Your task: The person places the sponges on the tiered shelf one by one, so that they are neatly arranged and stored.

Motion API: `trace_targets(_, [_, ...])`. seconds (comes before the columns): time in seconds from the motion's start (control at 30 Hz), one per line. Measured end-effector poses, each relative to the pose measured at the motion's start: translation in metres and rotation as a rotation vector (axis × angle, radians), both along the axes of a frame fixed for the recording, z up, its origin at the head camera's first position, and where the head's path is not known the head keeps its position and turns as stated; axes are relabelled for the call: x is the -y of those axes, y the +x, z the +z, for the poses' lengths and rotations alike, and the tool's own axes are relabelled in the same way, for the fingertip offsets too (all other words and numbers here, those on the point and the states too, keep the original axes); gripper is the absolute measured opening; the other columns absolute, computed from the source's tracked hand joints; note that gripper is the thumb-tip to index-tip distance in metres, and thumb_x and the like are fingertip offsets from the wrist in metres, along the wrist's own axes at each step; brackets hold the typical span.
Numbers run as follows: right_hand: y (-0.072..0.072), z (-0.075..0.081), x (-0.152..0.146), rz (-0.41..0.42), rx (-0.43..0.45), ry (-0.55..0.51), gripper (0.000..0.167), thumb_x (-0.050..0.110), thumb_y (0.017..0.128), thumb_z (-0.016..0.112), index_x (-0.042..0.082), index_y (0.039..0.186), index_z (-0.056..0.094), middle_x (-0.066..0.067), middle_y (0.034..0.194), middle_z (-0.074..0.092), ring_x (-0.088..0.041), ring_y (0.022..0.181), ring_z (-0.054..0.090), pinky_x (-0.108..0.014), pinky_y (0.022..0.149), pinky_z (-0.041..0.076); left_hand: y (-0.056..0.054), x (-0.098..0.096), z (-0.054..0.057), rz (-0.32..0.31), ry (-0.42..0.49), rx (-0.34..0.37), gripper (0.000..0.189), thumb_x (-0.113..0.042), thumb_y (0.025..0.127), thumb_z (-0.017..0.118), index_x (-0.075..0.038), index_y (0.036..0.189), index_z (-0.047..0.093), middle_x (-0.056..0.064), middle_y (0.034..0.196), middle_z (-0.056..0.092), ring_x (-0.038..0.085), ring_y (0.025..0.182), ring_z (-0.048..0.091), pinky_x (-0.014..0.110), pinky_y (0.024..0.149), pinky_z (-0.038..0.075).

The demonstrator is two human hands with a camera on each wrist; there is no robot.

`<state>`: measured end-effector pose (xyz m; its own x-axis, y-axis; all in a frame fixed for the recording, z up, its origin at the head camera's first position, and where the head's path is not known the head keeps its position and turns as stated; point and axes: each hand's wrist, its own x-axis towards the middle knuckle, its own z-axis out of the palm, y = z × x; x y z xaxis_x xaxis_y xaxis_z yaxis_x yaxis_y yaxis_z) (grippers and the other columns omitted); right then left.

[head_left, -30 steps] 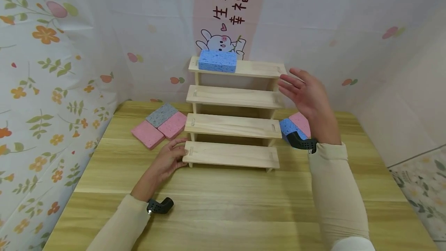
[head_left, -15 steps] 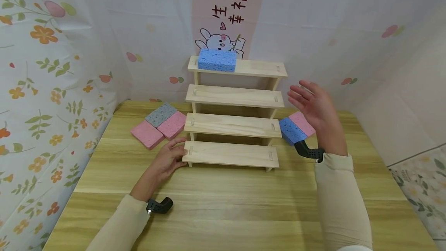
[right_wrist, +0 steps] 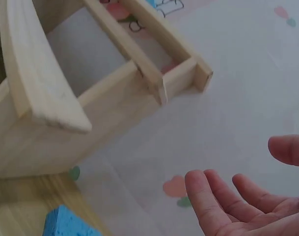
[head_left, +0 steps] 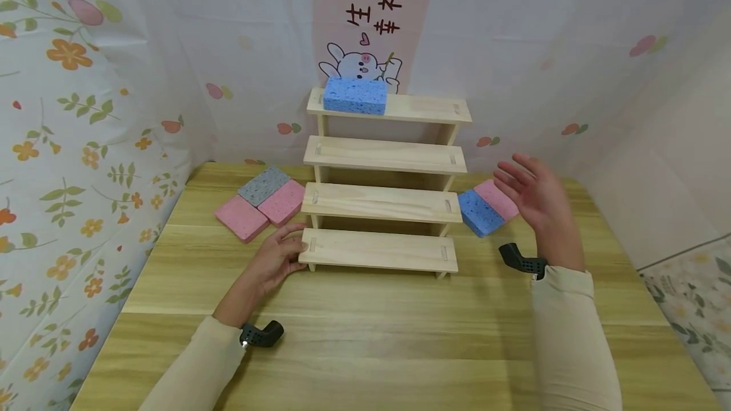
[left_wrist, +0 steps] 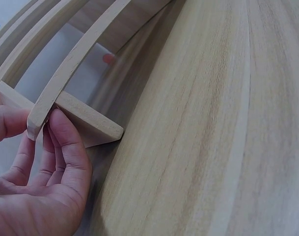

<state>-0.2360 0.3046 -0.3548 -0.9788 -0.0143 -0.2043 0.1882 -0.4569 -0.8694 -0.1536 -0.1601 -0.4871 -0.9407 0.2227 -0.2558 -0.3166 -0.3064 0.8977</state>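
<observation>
A four-tier wooden step shelf (head_left: 379, 250) stands on the table. My left hand (head_left: 273, 264) pinches the left end of its lowest board; in the left wrist view, fingers and thumb lie above and below the board end (left_wrist: 39, 118). On the top tier, toward the left, rests a blue sponge (head_left: 355, 96). To the right of the shelf my right hand (head_left: 539, 198) hovers with fingers extended and nothing in it. Below and left of that hand lie another blue sponge (head_left: 480, 213) and a pink sponge (head_left: 495, 198), side by side.
Left of the shelf, a grey sponge (head_left: 264, 186) and two pink sponges, one nearer (head_left: 242, 218) and one beside the shelf (head_left: 282, 202), lie flat together on the wood-grain table (head_left: 365, 347). A printed cloth (head_left: 251, 37) hangs behind.
My right hand has moved away from the shelf's top right end, rightward and down toward me. The left hand keeps its hold, and the sponges have stayed in place.
</observation>
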Motion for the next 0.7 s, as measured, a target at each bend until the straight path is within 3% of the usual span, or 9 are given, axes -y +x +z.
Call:
trace_targets(0.2, [0.003, -0.014, -0.017, -0.032, 0.060, -0.053, 0.041, 0.029, 0.094, 0.064, 0.016, 0.130, 0.048, -0.006, 0.129, 0.051, -0.030, 0.138, 0.032, -0.037, 0.107, 0.036, 0.000, 0.000, 0.002, 0.005, -0.011, 0.029, 0.056, 0.000, 0.091, 0.054, -0.002, 0.143, 0.032, -0.002, 0.098, 0.063, 0.013, 0.080, 0.060, 0.025, 0.064, 0.049])
trace_targets(0.33, [0.004, -0.024, -0.030, -0.041, 0.093, -0.087, 0.034, 0.028, 0.094, 0.064, 0.017, 0.124, 0.053, -0.007, 0.128, 0.051, -0.027, 0.128, 0.043, -0.037, 0.107, 0.039, -0.001, -0.001, 0.004, 0.014, -0.019, 0.066, 0.056, 0.002, 0.093, 0.050, -0.002, 0.145, 0.028, -0.001, 0.098, 0.062, 0.014, 0.080, 0.060, 0.026, 0.064, 0.048])
trace_targets(0.53, [0.003, -0.039, -0.050, -0.066, 0.155, -0.166, 0.025, 0.022, 0.095, 0.062, 0.016, 0.119, 0.057, -0.007, 0.121, 0.055, -0.024, 0.106, 0.060, -0.036, 0.106, 0.039, -0.002, -0.001, 0.004, 0.008, -0.024, 0.065, 0.053, 0.003, 0.095, 0.049, -0.002, 0.144, 0.030, -0.001, 0.099, 0.062, 0.014, 0.081, 0.060, 0.026, 0.065, 0.049])
trace_targets(0.7, [0.003, -0.050, -0.062, -0.101, 0.214, -0.171, 0.028, 0.021, 0.092, 0.067, 0.016, 0.118, 0.057, -0.007, 0.117, 0.057, -0.025, 0.110, 0.058, -0.036, 0.107, 0.038, -0.002, -0.001, 0.004, 0.003, -0.016, 0.060, 0.050, 0.002, 0.095, 0.050, -0.004, 0.141, 0.033, 0.001, 0.101, 0.061, 0.014, 0.083, 0.060, 0.026, 0.066, 0.049])
